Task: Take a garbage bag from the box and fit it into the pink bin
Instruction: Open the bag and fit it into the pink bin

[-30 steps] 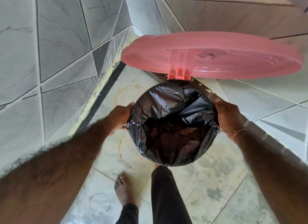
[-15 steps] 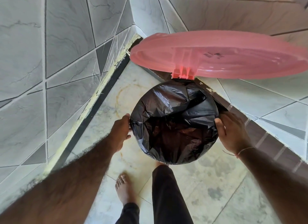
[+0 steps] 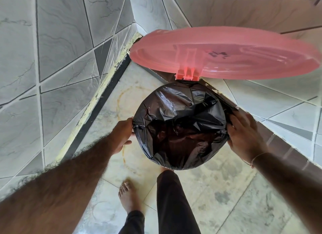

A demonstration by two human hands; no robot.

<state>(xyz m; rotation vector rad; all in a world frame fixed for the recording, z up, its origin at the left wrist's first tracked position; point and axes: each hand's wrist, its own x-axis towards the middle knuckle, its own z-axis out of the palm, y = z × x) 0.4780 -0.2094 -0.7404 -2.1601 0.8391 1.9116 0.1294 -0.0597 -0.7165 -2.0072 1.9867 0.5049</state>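
Change: both hands had slid from the bin's far rim toward its near sides, and the right hand had loosened from a grip.
Left hand (image 3: 122,135): centre-left of the frame, fingers curled on the bag's left edge, pinching the plastic.
Right hand (image 3: 244,136): centre-right, fingers spread flat against the bag's right side.
Garbage bag (image 3: 181,127): black, crumpled, stretched over the bin's mouth at the centre.
Pink lid (image 3: 224,54): raised, hinged behind the bag, upper right.
Foot (image 3: 129,196): bare, on the tiled floor (image 3: 226,199), lower centre.

Nothing legible — only a dark, blurred mark on the pink lid (image 3: 226,53).
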